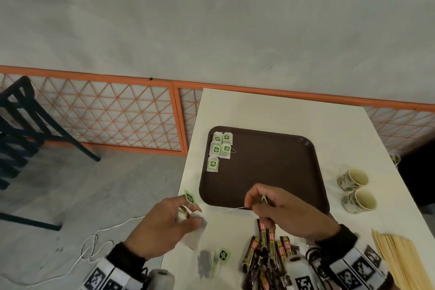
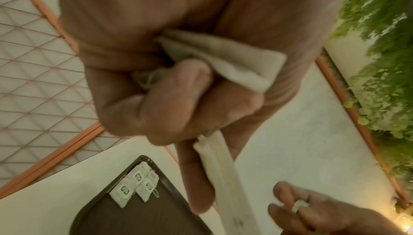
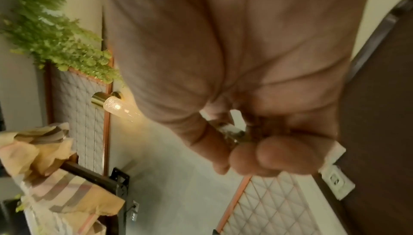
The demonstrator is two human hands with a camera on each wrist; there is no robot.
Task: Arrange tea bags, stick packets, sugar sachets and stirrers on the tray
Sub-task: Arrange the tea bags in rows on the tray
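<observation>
Head view: both hands (image 1: pixel 164 226) curled on tea-bags (image 1: pixel 195 233)

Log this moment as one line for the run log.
left hand: grips tea bags | right hand: pinches tag with string | tray: five tea bags only

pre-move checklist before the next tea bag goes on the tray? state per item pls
1. Left hand grips tea bags: ok; how many, cannot tell.
2. Right hand pinches a tag, with a string running toward the left hand: ok.
3. String free of tangles with the other bags: cannot tell.
4. Free space on the tray: ok, five placed bags fill only its far left corner.
5. Stick packets and stirrers lie off the tray: not ok yet.
6. Sugar sachets located: cannot tell.
</observation>
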